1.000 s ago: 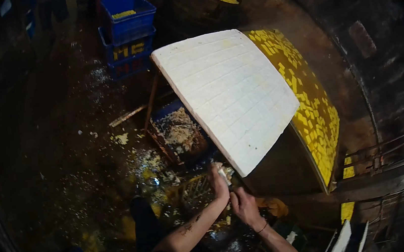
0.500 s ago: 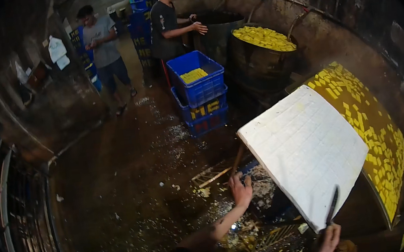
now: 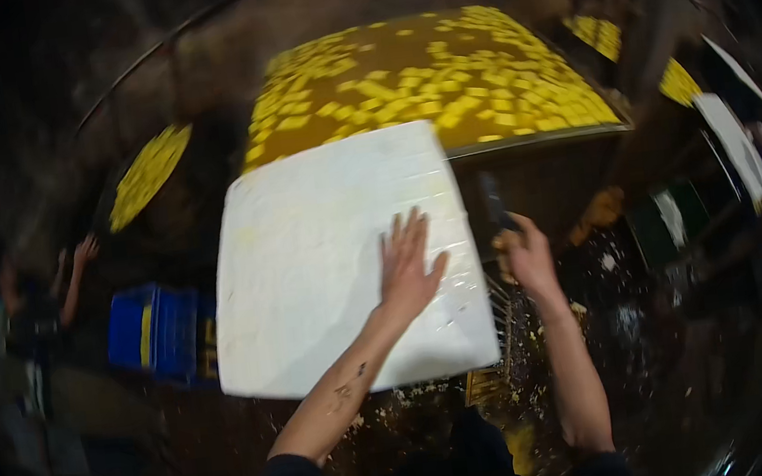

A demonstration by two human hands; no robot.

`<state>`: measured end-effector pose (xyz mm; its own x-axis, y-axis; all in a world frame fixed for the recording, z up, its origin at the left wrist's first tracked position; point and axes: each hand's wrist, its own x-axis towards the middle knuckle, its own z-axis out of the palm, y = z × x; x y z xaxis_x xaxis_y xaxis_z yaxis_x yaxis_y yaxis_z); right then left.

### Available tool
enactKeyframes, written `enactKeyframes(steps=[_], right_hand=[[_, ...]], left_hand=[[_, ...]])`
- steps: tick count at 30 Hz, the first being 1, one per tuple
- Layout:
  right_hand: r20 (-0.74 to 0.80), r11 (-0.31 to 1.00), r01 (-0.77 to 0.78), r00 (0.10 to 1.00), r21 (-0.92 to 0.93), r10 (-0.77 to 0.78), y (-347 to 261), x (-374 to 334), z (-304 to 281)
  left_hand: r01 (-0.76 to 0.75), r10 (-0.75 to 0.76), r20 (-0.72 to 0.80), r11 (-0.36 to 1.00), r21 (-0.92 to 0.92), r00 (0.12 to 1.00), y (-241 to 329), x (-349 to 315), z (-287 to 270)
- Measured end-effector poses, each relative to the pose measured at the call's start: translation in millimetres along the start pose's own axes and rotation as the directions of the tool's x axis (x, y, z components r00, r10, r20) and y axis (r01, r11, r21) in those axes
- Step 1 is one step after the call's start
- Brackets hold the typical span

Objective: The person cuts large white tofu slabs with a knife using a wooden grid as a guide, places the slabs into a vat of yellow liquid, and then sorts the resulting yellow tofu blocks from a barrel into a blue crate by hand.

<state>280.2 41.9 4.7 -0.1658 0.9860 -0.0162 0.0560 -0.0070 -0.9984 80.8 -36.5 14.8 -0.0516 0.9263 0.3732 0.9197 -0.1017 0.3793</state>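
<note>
A large square white slab (image 3: pixel 307 246), like tofu with faint lines across its top, lies flat in front of me. My left hand (image 3: pixel 409 258) rests on its right part, palm down with the fingers spread. Just off the slab's right edge, my right hand (image 3: pixel 531 258) grips a dark-bladed knife (image 3: pixel 493 199), its blade pointing away from me and blurred. Beyond the slab is a wide vat (image 3: pixel 539 137) of brownish liquid, with many small yellow blocks (image 3: pixel 469 106) in it. The slab covers part of the vat's near edge.
Blue crates (image 3: pixel 155 331) stand to the left. Behind them is a round tub heaped with yellow blocks (image 3: pixel 149 178), and a person (image 3: pixel 40 296) stands nearby. At the right another white slab (image 3: pixel 736 149) shows. White crumbs litter the wet floor (image 3: pixel 631 332).
The view has swung right, so the slab now lies squarely before me. My left hand has come from beside the slab onto its top. The knife has moved from over the slab to beside it.
</note>
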Motion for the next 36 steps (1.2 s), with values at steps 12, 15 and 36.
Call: enactKeyframes(steps=[12,15,36], right_hand=[[-0.004,0.891,0.051,0.998,-0.451,-0.059,3,173,86],[-0.049,0.889,0.107,0.988,-0.445,-0.143,6,189,97],[0.126,0.842,0.161,0.986,-0.515,-0.112,-1,79,47]], left_hand=[[-0.049,0.040,0.091,0.994,0.098,0.995,-34,96,33],[-0.102,0.103,-0.016,0.992,0.078,0.994,-59,166,47],[-0.495,0.226,0.894,0.869,-0.005,0.387,-38,310,82]])
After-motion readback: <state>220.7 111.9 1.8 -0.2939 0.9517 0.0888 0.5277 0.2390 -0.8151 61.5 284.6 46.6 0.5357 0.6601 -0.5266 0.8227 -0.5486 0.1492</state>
